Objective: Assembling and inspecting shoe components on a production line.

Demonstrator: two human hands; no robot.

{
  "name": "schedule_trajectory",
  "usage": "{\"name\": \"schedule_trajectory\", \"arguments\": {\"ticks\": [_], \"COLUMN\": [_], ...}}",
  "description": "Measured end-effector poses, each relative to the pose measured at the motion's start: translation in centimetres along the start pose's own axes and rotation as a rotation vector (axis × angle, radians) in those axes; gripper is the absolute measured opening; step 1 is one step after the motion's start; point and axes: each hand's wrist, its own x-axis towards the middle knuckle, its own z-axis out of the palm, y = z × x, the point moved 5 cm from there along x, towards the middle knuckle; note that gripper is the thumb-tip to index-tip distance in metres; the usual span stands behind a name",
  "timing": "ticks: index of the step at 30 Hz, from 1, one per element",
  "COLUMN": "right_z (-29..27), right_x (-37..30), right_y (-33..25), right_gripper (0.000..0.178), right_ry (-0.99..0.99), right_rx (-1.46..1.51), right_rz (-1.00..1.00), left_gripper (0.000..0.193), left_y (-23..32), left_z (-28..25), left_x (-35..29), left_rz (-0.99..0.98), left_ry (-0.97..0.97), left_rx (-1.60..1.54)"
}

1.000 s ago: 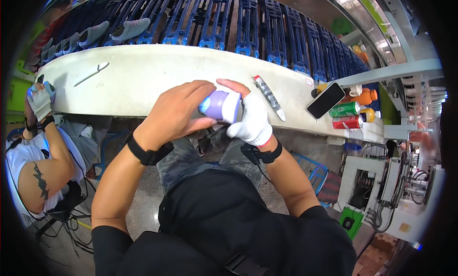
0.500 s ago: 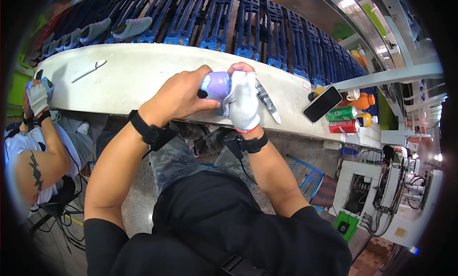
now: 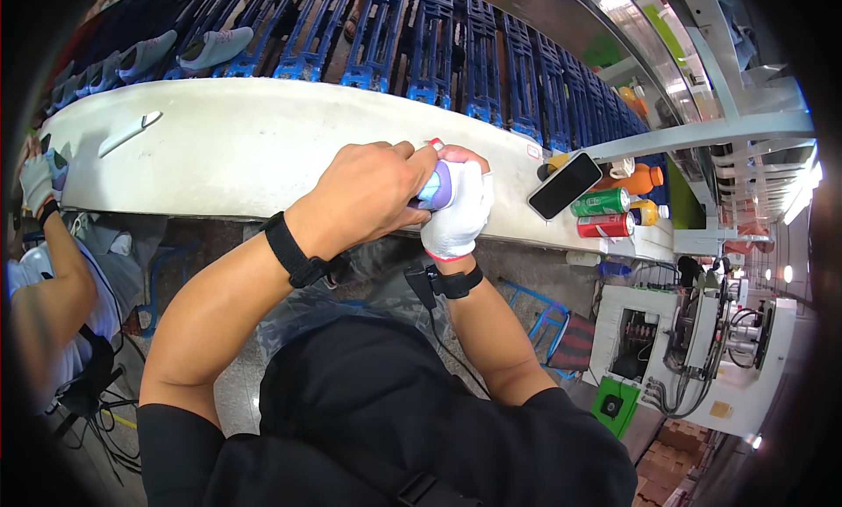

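A purple and light-blue shoe (image 3: 436, 188) is held between my two hands above the near edge of the white bench (image 3: 237, 147). My bare left hand (image 3: 368, 191) is closed over its left side, fingers bent and thumb underneath. White-gloved with bare fingertips showing, my right hand (image 3: 463, 210) wraps round the other side. Most of the shoe is hidden by the hands. A small red bit (image 3: 436, 144) shows by the left fingertips; what it belongs to I cannot make out.
Blue conveyor racks (image 3: 377, 51) run behind the bench, with several grey shoes (image 3: 215, 49) at left. A white pen-like tool (image 3: 130, 134) lies on the bench. At right are a phone (image 3: 565, 186), a green can (image 3: 599, 202) and a red can (image 3: 605, 225). A co-worker's gloved hand (image 3: 37, 182) is far left.
My hands have turned the shoe, and the left has moved further over it. The patterned pen-like tool beside my right hand no longer shows. The whole view has shifted slightly.
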Motion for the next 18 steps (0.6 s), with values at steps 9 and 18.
{"name": "schedule_trajectory", "arguments": {"ticks": [9,18], "right_z": [0.1,1.0], "right_x": [-3.1,-5.8], "right_y": [-2.6,0.9], "right_gripper": [0.038,0.069], "right_ry": [-0.152,-0.572], "right_rx": [-0.513,-0.785], "right_rz": [-0.402,-0.464], "left_gripper": [0.062,0.107], "left_y": [0.8,1.1], "left_z": [-2.6,-3.2], "left_x": [-1.5,-11.2], "left_rz": [0.067,-0.374], "left_ry": [-0.081,0.031], "left_rx": [0.123,-0.211]}}
